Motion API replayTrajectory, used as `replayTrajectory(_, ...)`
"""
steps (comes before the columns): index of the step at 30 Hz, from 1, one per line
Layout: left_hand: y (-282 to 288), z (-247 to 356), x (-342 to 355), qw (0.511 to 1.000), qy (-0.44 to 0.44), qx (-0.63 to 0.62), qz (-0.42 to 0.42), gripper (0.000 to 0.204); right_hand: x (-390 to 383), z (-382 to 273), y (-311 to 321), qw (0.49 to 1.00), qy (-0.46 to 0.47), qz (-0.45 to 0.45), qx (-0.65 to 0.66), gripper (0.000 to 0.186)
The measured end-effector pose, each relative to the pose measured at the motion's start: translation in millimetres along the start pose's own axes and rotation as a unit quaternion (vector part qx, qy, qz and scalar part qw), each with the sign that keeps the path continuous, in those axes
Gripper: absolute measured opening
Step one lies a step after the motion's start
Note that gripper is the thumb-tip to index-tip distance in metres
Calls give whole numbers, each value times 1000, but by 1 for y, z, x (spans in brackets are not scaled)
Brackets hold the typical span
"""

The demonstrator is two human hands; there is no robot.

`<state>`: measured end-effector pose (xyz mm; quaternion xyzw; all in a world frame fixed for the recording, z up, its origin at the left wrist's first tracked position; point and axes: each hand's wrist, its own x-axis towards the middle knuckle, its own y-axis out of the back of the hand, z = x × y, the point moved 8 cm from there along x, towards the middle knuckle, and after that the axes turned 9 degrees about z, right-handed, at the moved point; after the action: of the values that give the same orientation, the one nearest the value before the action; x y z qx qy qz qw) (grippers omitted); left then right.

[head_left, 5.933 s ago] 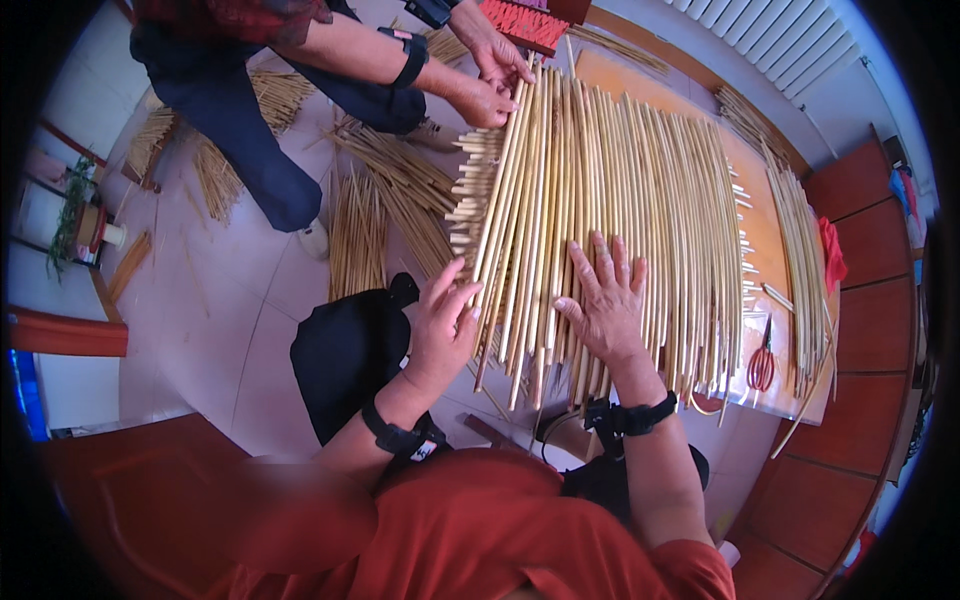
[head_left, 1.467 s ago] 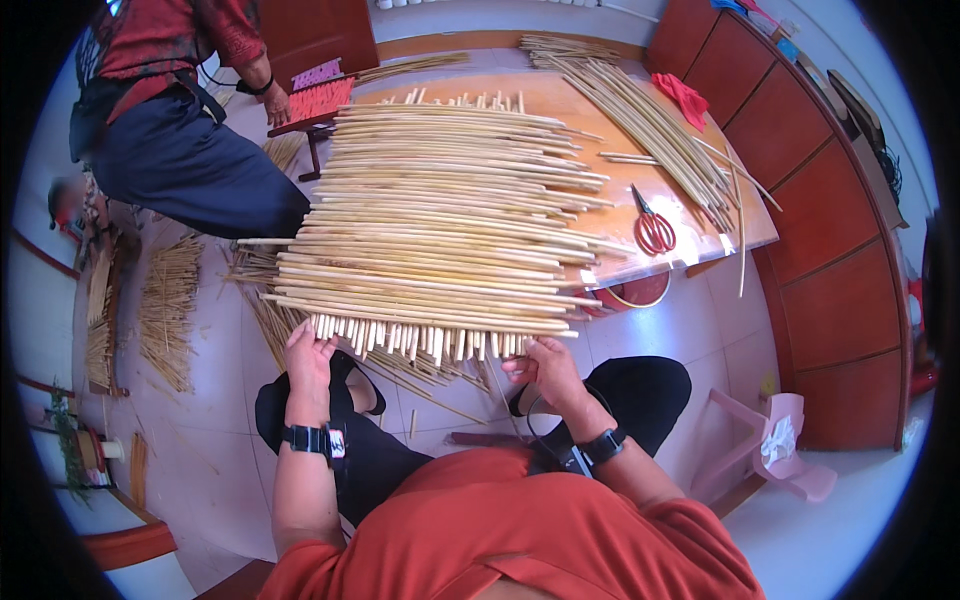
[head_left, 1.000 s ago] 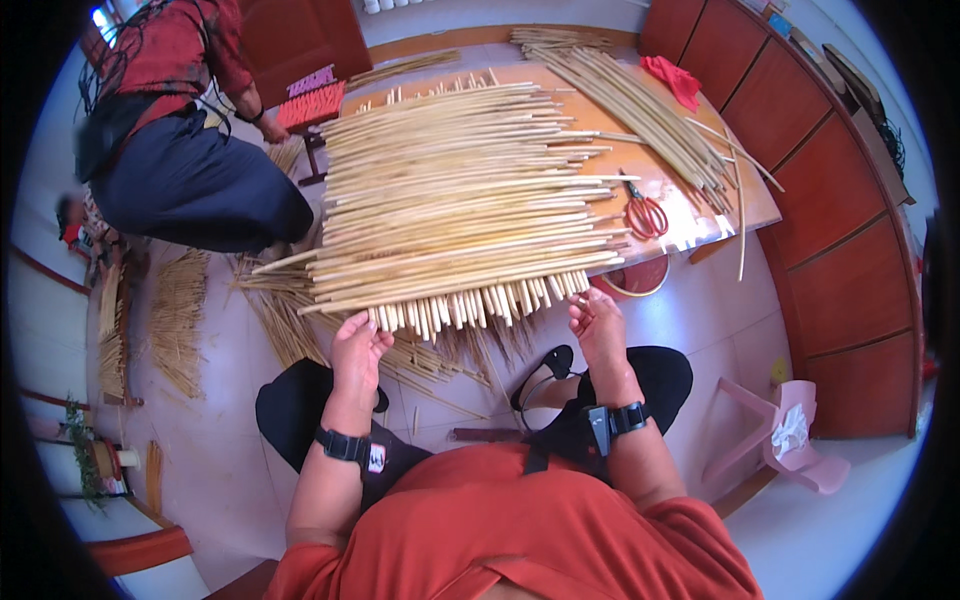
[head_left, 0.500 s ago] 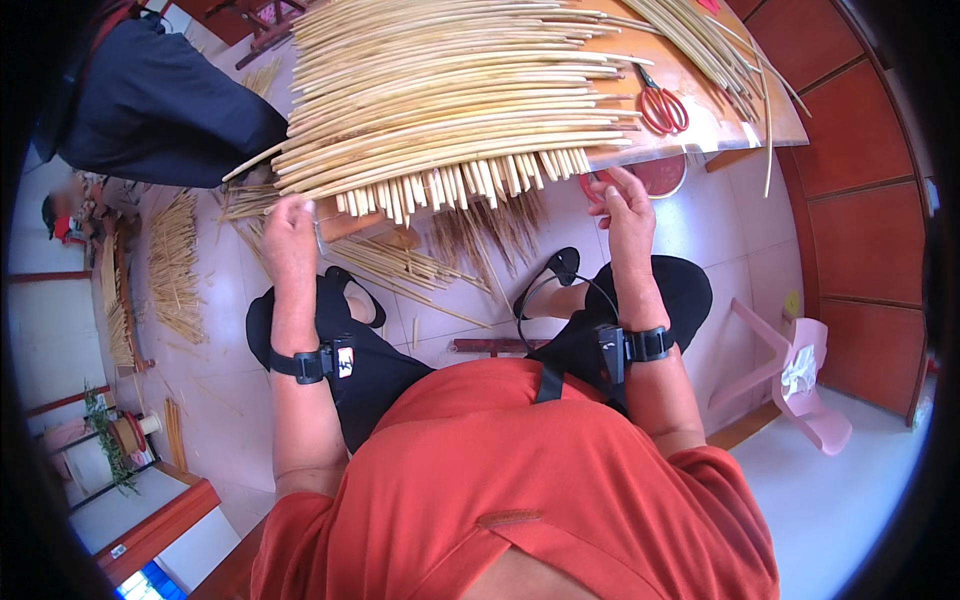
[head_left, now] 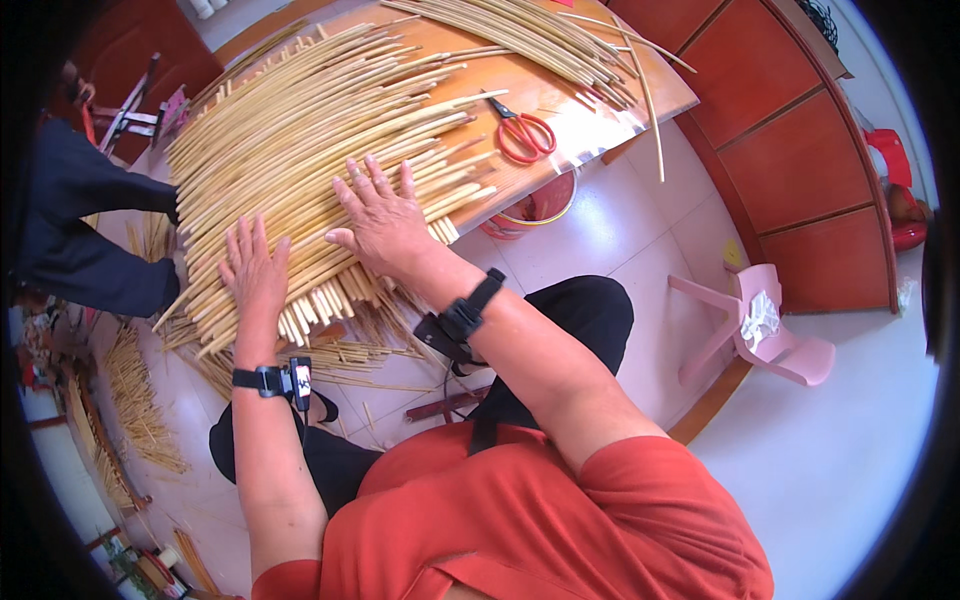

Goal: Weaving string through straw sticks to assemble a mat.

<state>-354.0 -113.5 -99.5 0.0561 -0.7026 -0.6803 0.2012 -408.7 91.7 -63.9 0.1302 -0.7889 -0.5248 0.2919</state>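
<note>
A broad mat of pale straw-coloured stalks (head_left: 300, 130) covers the left part of the table, its rods lying side by side. Both of my hands rest on top of it near its front edge. My left hand (head_left: 255, 268) lies flat with the fingers apart on the mat's left part. Farther right, my right hand (head_left: 383, 215) is spread over the stalks, fingers pointing away from me. Short cut stalk ends (head_left: 325, 303) stick out below the front edge. Red-handled scissors (head_left: 522, 132) lie on the table to the right of the mat.
The orange wooden table (head_left: 590, 128) holds a bundle of loose stalks (head_left: 540, 45) at its far right. Under it stands a red basin (head_left: 540, 205). A pink plastic chair (head_left: 765, 330) is at right. More stalks (head_left: 140, 400) lie on the floor at left, near a person in dark clothes (head_left: 90, 220).
My hands have moved from the mat's front edge and the air beside it onto the top of the stalks, fingers now spread. The view has turned to the right.
</note>
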Motion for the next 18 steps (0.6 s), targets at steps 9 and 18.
replayTrajectory(9, 104, 64, 12, 797, 55, -588, 124, 61, 15, 278, 97, 935, -49, 339, 96, 30)
replayTrajectory(18, 137, 243, -77, 412, -5, -849, -331, 62, -9, 357, 93, 942, -156, 270, -125, 8)
